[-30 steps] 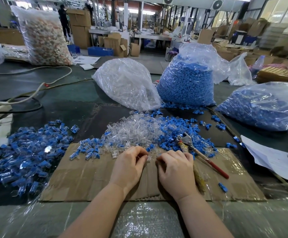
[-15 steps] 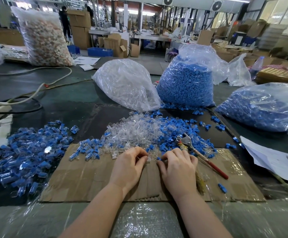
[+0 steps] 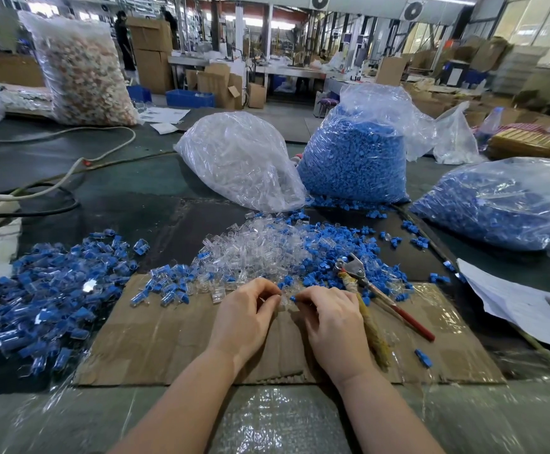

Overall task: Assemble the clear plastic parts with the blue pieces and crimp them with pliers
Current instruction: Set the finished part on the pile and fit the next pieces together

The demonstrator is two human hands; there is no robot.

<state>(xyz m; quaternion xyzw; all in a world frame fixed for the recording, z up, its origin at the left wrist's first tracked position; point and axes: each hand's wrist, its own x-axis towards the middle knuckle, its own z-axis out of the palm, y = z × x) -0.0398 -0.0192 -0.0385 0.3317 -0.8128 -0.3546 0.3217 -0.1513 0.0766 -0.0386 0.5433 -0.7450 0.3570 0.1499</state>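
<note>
My left hand (image 3: 246,317) and my right hand (image 3: 329,319) meet over the cardboard sheet (image 3: 155,342). The left fingers pinch a clear plastic part (image 3: 282,304). The right fingertips pinch a small blue piece (image 3: 293,298) right beside it. A loose heap of clear parts (image 3: 254,253) lies just beyond my hands, mixed with blue pieces (image 3: 326,253) to its right. The pliers (image 3: 365,286) with a red handle lie on the cardboard to the right of my right hand. A pile of joined blue-and-clear parts (image 3: 54,290) spreads at the left.
Behind the heaps stand a bag of clear parts (image 3: 237,162) and a bag of blue pieces (image 3: 355,158); another blue-filled bag (image 3: 503,204) lies at the right. White papers (image 3: 513,303) overhang the right edge. Cables (image 3: 54,181) cross the table's left.
Both hands have shifted slightly forward toward the heap. The right fingers have uncurled a little and a blue piece now shows at their tips, next to the clear part.
</note>
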